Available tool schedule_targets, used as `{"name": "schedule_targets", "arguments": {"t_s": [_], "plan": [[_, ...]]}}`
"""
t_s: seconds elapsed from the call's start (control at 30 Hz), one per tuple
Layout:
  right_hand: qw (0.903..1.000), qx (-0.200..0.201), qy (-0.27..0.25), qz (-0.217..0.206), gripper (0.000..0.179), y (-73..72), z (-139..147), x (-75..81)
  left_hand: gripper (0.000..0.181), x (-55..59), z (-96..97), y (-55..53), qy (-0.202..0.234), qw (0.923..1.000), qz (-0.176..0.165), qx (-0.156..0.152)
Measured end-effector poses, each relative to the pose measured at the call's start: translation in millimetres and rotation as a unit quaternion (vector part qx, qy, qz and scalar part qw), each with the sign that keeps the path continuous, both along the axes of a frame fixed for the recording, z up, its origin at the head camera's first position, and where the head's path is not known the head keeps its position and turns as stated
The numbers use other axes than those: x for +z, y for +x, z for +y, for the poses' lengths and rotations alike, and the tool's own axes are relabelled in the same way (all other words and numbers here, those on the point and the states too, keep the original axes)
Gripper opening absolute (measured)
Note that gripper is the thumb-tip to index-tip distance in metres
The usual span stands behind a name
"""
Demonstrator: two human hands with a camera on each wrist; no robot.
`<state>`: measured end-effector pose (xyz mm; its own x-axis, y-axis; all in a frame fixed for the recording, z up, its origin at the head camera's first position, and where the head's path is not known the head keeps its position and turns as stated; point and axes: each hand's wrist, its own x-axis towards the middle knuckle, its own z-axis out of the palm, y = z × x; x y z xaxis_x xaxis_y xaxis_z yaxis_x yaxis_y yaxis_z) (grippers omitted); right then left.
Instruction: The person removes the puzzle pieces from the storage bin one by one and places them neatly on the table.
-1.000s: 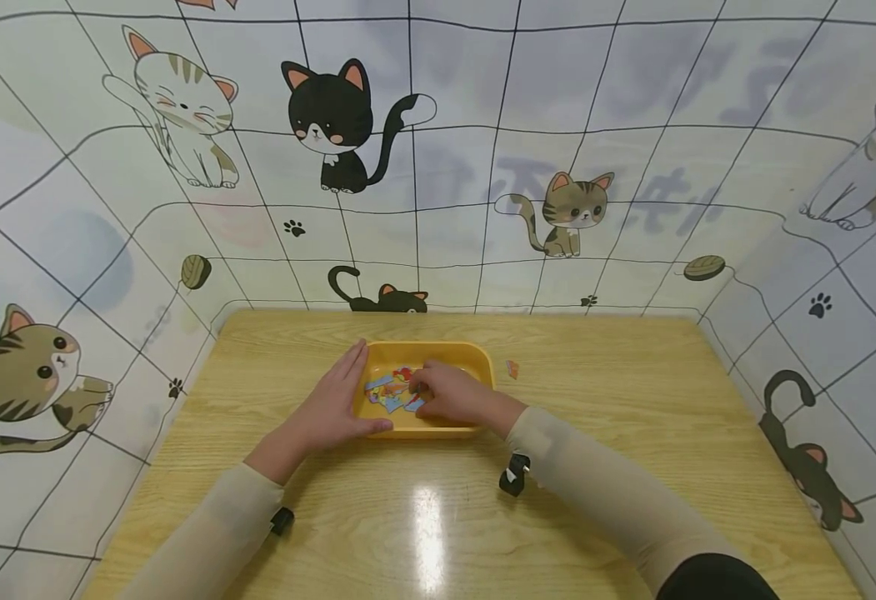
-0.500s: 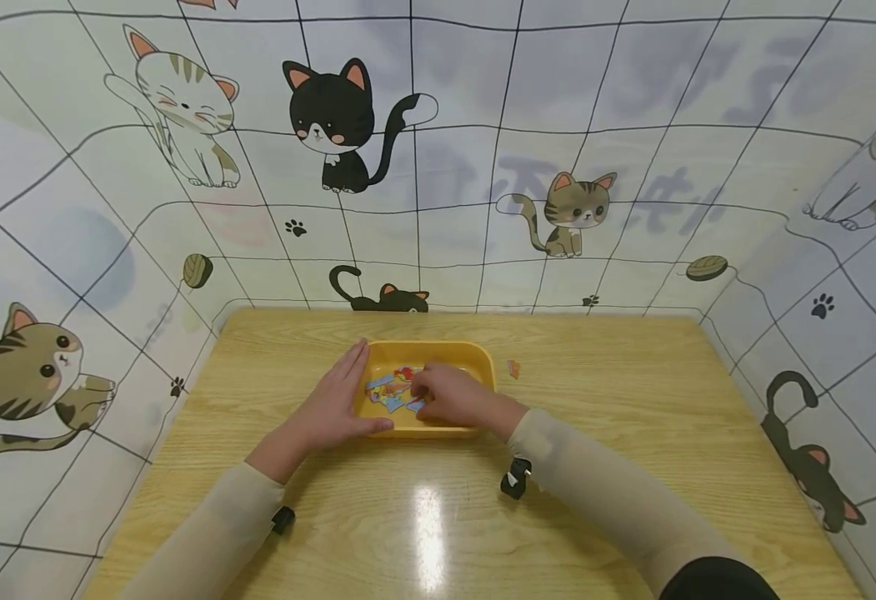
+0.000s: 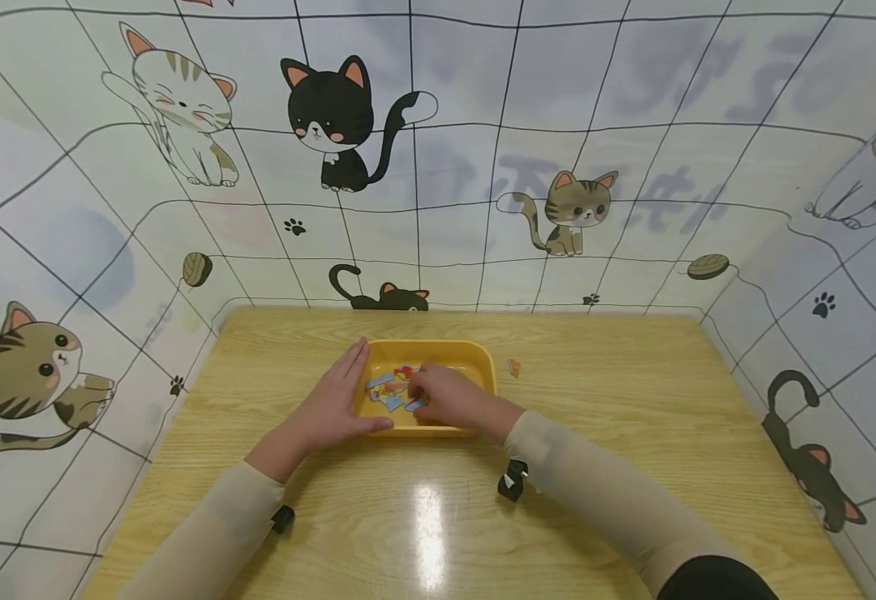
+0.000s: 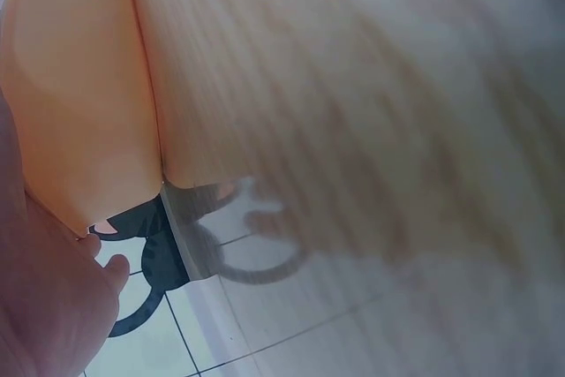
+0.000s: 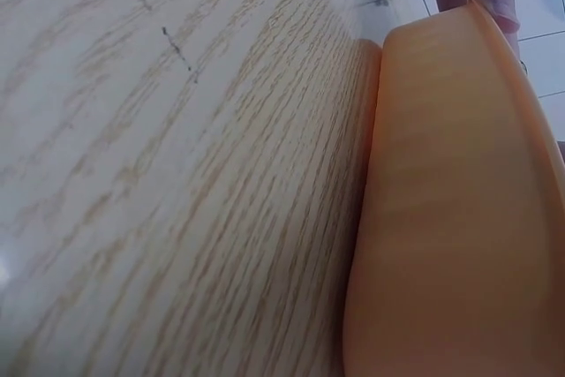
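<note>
A shallow yellow tray (image 3: 438, 432) sits on the table, holding several small, colourful puzzle-like pieces (image 3: 392, 403). My left hand (image 3: 330, 407) rests against the tray's left end, its fingers stretched along that side and the thumb along the near rim. Inside the tray, my right hand (image 3: 448, 397) has its fingers bent down at the right edge of the pieces. Whether a piece is pinched there is hidden. In the left wrist view, the left hand (image 4: 57, 297) shows beside the tray wall (image 4: 84, 86). The right wrist view shows mostly the tray's outer wall (image 5: 450, 200).
One loose orange piece (image 3: 513, 367) lies on the wooden table (image 3: 603, 417), just right of the tray. Cat-printed cloth walls (image 3: 453, 167) rise behind the table and along both sides.
The right hand makes only small movements among the pieces, its fingertips shifting slightly. The left hand and the tray stay in place.
</note>
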<state>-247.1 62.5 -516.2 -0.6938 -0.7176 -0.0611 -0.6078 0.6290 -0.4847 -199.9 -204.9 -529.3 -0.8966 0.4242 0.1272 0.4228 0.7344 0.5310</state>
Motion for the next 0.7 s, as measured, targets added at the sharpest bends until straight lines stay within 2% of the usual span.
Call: {"name": "schedule_targets", "arguments": {"t_s": [0.2, 0.47, 0.7], "plan": [[1.0, 0.003, -0.007, -0.004, 0.026, -1.1, 0.3, -0.5, 0.136, 1.2, 0.0, -1.1, -0.013, 0.9999, -0.008, 0.003], [0.9999, 0.002, -0.01, 0.011, 0.023, -2.1, 3.5, 1.8, 0.137, 3.6, 1.2, -0.1, -0.028, 0.9994, -0.017, 0.007], [0.9998, -0.005, -0.014, -0.011, 0.024, -2.2, 3.2, 3.6, 0.137, 2.8, 0.6, -0.1, -0.028, 0.9993, -0.022, 0.009]]}}
